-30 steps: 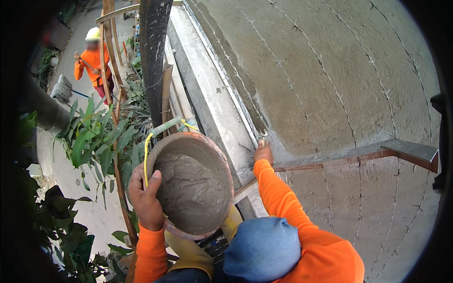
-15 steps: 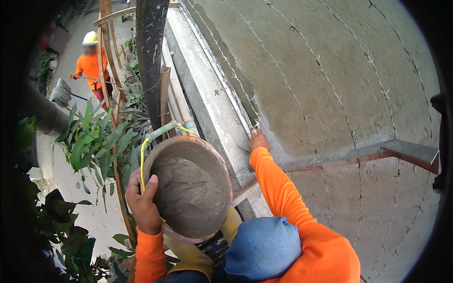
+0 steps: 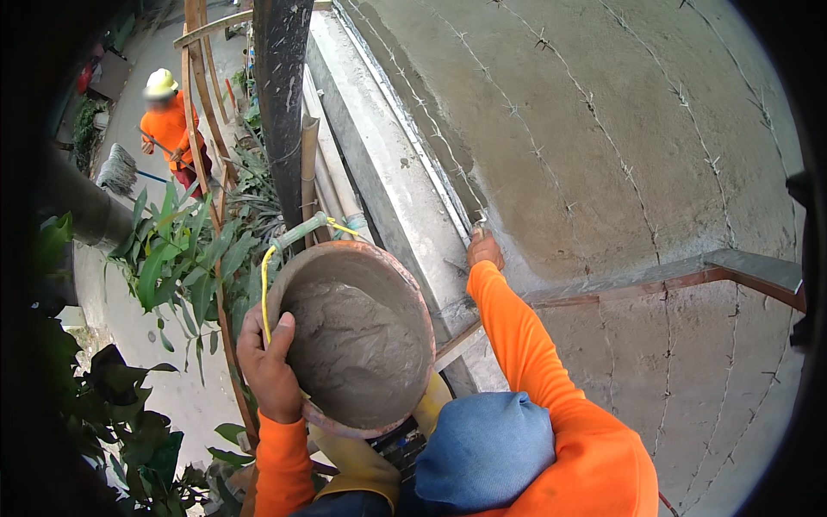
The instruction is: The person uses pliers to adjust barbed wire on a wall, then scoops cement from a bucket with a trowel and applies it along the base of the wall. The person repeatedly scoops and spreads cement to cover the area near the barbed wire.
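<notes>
My left hand (image 3: 274,366) grips the rim of a round bucket (image 3: 430,332) from the left side, thumb inside the rim. Wet grey mortar (image 3: 353,345) lies in the bucket. A yellow cord (image 3: 266,289) runs up from that hand to a pale green tube-like handle (image 3: 301,230) at the far rim. Up and to the right, my right hand (image 3: 485,250) is closed at the foot of the wall, where a barbed-wire strand (image 3: 422,103) comes down. Something small and pale shows at its fingertips, too little to name.
A concrete ledge (image 3: 366,129) runs along the plastered wall (image 3: 534,60), which several barbed-wire strands cross. A dark post (image 3: 280,103), wooden poles (image 3: 187,95) and leafy plants (image 3: 164,258) stand at the left. Beyond them, a person (image 3: 168,125) in orange holds a stick by a mop (image 3: 118,168).
The whole view has shifted slightly, moving most things a little right and down. My hands keep their places on the bucket and by the wall. The other person has turned and lowered their head.
</notes>
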`<state>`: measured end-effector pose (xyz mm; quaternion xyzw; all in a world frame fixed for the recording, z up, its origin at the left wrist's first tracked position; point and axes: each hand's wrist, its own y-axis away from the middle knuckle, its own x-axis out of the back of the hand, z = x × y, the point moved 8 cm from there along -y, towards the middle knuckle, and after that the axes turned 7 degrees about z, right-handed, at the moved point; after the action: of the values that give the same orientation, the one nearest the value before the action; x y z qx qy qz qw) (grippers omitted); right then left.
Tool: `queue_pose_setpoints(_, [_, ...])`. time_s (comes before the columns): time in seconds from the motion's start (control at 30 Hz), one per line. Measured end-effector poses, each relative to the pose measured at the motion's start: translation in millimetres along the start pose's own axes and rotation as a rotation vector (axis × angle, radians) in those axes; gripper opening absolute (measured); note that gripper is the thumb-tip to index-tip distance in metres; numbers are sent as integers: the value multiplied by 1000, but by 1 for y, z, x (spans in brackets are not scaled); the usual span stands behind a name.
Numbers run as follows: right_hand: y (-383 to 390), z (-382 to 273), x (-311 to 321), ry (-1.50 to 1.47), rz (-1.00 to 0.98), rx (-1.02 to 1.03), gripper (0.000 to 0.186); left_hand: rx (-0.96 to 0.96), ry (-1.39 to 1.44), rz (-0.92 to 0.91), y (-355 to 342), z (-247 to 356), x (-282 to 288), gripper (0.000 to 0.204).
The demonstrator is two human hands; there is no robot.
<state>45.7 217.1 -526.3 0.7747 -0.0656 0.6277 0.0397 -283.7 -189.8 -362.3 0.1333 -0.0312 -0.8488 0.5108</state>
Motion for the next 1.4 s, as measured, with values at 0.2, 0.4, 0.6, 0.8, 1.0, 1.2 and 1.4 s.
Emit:
queue_pose_setpoints(0.2, [20,8,2,-99,146,-8,45,9,-13,3,-1,1,0,32])
queue_pose_setpoints(0.4, [21,11,-1,-55,80,69,45,-18,-9,22,1,4,-3,32])
queue_pose_setpoints(0.6, [-12,-19,-10,50,-77,73,46,36,20,-5,0,1,-6,33])
queue_pose_setpoints(0.8, [-19,-20,-4,2,-10,12,47,28,31,10,-1,-1,-3,32])
queue_pose_setpoints(1.0, [13,-2,-4,-110,145,17,44,23,-23,4,-2,-2,1,33])
queue_pose_setpoints(1.2, [58,30,-3,-312,209,62,39,22,15,12,-3,-5,0,32])
queue_pose_setpoints(1.4, [102,56,-30,-1070,-519,-485,40,9,1,-19,-1,1,-6,31])
